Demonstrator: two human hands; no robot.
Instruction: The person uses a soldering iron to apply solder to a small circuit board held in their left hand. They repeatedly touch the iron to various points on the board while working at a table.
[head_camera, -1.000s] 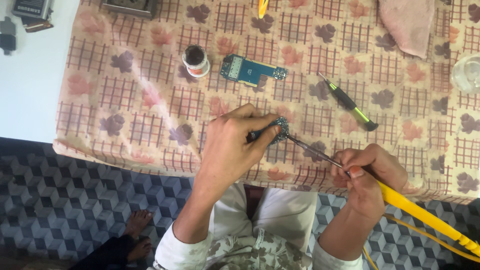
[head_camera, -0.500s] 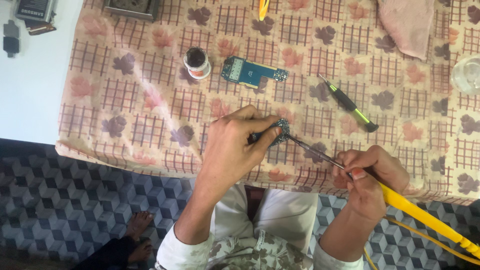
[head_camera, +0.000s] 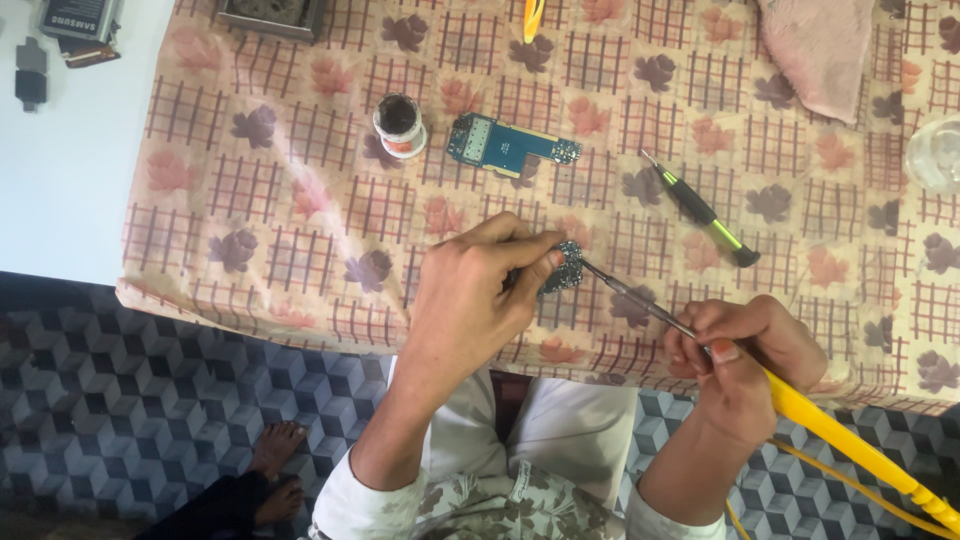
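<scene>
Part (head_camera: 566, 268) pinched in left hand (head_camera: 470, 300) fingers on bench (head_camera: 300, 220) meets soldering iron (head_camera: 640, 303) tip, right hand (head_camera: 740, 355) gripping its handle.

Lying on the tablecloth (head_camera: 300, 200): a small circuit piece (head_camera: 566, 268) near the front edge, pinched under the left hand (head_camera: 470, 300), with the soldering iron (head_camera: 800, 405) reaching in from the right, held by the right hand (head_camera: 740, 350). Sitting behind the piece: a circuit board (head_camera: 510, 148), with a small jar (head_camera: 399, 125) just left of it. Lying right of the board: a screwdriver (head_camera: 700, 208). Resting far behind, at the right corner: a folded cloth (head_camera: 820, 45).
</scene>
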